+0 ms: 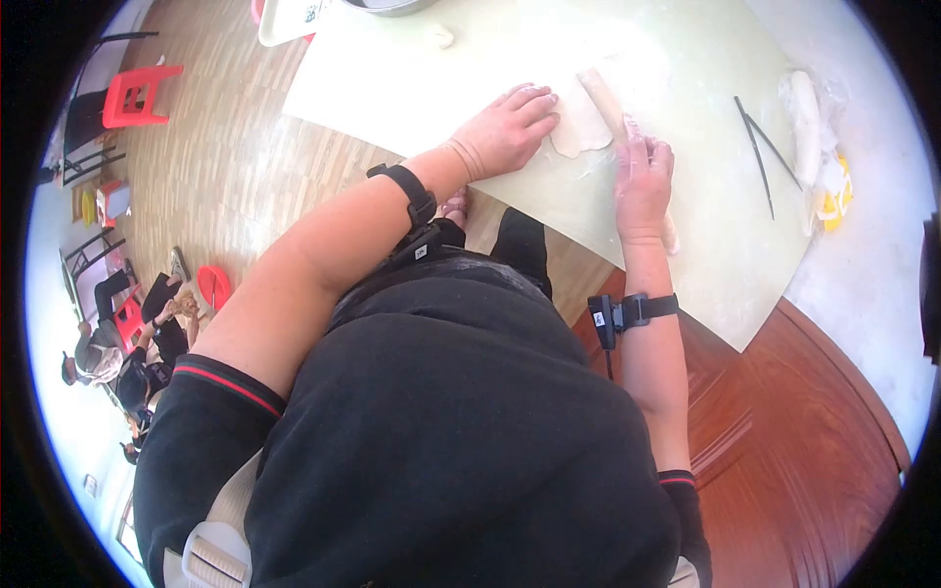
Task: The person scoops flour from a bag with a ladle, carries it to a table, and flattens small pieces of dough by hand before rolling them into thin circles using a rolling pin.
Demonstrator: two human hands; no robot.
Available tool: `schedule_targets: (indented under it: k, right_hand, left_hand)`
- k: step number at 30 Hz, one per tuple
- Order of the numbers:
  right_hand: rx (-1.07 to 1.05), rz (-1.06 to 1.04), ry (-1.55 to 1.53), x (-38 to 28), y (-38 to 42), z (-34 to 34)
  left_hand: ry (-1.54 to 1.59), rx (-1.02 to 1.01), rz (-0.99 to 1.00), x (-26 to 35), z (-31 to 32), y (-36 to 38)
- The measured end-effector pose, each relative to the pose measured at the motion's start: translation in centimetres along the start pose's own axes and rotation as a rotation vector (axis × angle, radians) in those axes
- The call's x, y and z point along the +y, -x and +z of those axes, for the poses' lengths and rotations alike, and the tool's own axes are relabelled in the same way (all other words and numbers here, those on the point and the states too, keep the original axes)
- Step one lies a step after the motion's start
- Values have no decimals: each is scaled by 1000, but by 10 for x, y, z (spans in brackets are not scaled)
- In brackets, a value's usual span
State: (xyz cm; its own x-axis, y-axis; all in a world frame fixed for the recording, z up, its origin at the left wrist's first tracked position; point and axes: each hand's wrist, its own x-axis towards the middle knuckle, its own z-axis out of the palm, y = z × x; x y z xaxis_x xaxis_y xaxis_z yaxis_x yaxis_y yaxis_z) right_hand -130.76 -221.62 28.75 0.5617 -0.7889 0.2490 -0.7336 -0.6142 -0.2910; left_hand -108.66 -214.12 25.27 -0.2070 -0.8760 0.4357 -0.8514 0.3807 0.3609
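Note:
A pale, flattened piece of dough (580, 127) lies on the light mat (725, 265). My left hand (510, 129) is at the dough's left edge, fingers bent and pinching it. My right hand (643, 186) is wrapped around a wooden rolling pin (601, 95), white with flour at the fingers. The pin's far end rests over the dough's right side, and its near end (670, 235) shows past my wrist. A small lump of dough (443, 37) sits farther back on the mat.
Two dark thin sticks (758, 162) lie crossed on the right. Beyond them is a white roll in clear plastic (807, 127) with a yellow-printed wrapper (836, 196). A metal pan (387, 5) stands at the top edge. Red stools (137, 96) and seated people (127, 367) are off left.

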Motion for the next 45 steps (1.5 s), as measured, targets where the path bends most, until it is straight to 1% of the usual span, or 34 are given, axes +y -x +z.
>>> schedule_targets:
  k: [4, 6, 10, 12, 13, 15, 16, 18, 19, 21, 22, 24, 25, 27, 30, 33, 35, 36, 38, 39, 40, 41, 42, 43, 45]
  right_hand:
    - [-26, -42, 2, 5, -2, 2]
    - [83, 41, -39, 6, -3, 0]
    - [11, -9, 39, 12, 2, 6]
    - [-15, 275, -238, 9, 1, 5]
    - [-18, 275, -237, 12, 3, 8]
    - [12, 389, -468, 14, 8, 15]
    - [16, 391, -467, 15, 8, 13]
    - [38, 72, -17, 12, 9, 7]
    - [35, 72, -19, 7, 8, 3]
    - [19, 444, -576, -3, 7, -2]
    - [21, 446, -572, -2, 10, -1]
    - [-17, -41, 47, -1, 15, 1]
    - [-15, -45, 53, -1, 14, 1]
    - [59, -24, -4, -2, 17, -1]
    - [-7, -56, 49, 0, 20, 2]
    - [37, -38, 20, -6, 19, -2]
    - [24, -72, 51, 0, 25, 4]
    - [11, -103, 86, -1, 24, 3]
    - [29, -92, 57, -3, 24, 1]
    - [39, -76, 27, -5, 23, 0]
    - [43, -83, 23, -5, 23, 0]
    - [-1, -115, 1, -7, 25, 2]
    - [-41, -145, -21, -8, 26, 2]
    - [-31, -149, -24, -9, 26, 1]
    - [-25, -219, 39, -11, 24, -1]
  left_hand:
    - [-8, -7, -1, -1, -2, 0]
    - [-17, -9, -6, 0, -3, 1]
    - [-4, 3, 0, 2, -5, 1]
    - [-5, -3, -7, 1, -5, 0]
    - [-4, 1, -10, 1, -3, 0]
    - [2, 4, -9, 2, -2, 0]
    - [-4, -7, -7, 1, -2, 0]
    - [-14, -16, -9, 0, -3, -1]
    - [-4, -2, -6, 1, -3, -1]
    - [12, 11, -2, 2, -3, 1]
    - [10, -2, -9, 1, -2, 1]
    - [8, -8, -13, 0, -3, 0]
    - [15, 5, -9, -1, -4, 1]
    - [36, 18, -4, -1, -1, 2]
    - [9, 40, 20, -5, 2, 2]
    - [41, 56, 7, -6, 0, 6]
    - [107, 66, -69, -4, -2, 3]
    - [103, 70, -62, -4, -3, 1]
    - [338, 130, -219, -2, -7, 0]
    - [332, 134, -220, -4, -11, -1]
    - [366, 167, -285, -8, -18, -2]
    - [400, 200, -349, -12, -26, -1]
    - [393, 203, -345, -16, -35, 3]
    - [376, 166, -347, -22, -45, 9]
    - [336, 121, -357, -34, -68, 21]
